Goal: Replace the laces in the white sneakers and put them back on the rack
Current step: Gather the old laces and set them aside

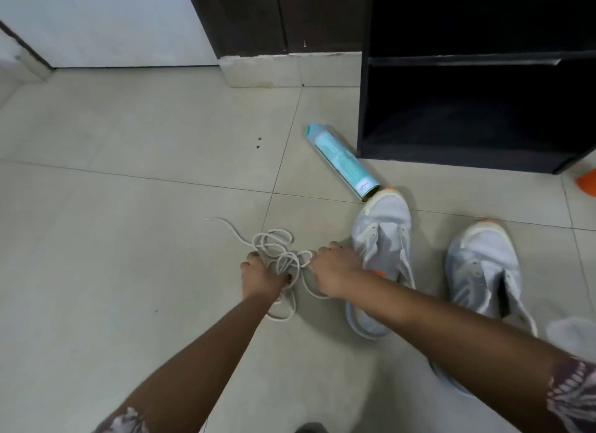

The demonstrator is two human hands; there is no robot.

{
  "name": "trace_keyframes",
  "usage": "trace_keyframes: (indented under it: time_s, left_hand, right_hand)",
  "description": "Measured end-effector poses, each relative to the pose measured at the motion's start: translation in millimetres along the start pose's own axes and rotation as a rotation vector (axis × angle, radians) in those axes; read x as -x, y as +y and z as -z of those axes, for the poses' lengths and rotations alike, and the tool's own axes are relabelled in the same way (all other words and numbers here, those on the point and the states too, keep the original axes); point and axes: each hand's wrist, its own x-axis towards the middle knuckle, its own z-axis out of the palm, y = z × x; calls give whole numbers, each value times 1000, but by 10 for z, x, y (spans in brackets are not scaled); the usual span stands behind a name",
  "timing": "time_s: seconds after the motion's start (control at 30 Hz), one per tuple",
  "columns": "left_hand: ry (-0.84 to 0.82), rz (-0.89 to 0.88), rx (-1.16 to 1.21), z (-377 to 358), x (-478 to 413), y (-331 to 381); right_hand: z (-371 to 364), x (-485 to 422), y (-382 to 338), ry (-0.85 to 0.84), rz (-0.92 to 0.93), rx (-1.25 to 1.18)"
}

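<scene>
Two white sneakers with orange trim lie on the tiled floor, both without laces. The nearer sneaker (pixel 385 236) is just right of my hands; the other sneaker (pixel 483 265) sits further right. A tangled white lace (pixel 274 242) lies in loops on the floor in front of me. My left hand (pixel 263 276) grips a bunch of the loops. My right hand (pixel 332 271) pinches the lace at its right side, my wrist crossing the nearer sneaker. The black shoe rack (pixel 364 110) stands at the upper right with bare shelves.
A light blue spray can (pixel 342 162) lies on its side between the rack and the nearer sneaker's toe. An orange object (pixel 588 181) peeks in at the right edge. Dark wooden doors and a tiled skirting are behind. A white sock-like item (pixel 571 332) lies at the right.
</scene>
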Motion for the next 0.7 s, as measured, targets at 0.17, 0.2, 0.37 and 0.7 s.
trace_keyframes:
  time_s: [0.17, 0.2, 0.37, 0.7]
  left_hand:
    - [-84, -350, -485, 61, 293, 189]
    - [-51, -436, -390, 136, 361, 274]
    - [-119, -829, 238, 833, 783, 1043]
    - [-909, -252, 1554, 1085, 1497, 2000]
  right_hand:
    - [40, 29, 149, 239, 55, -236]
    - [61, 57, 187, 269, 110, -370]
    - [418, 552, 397, 291, 238, -1257]
    - [567, 1902, 1182, 602, 37, -1453]
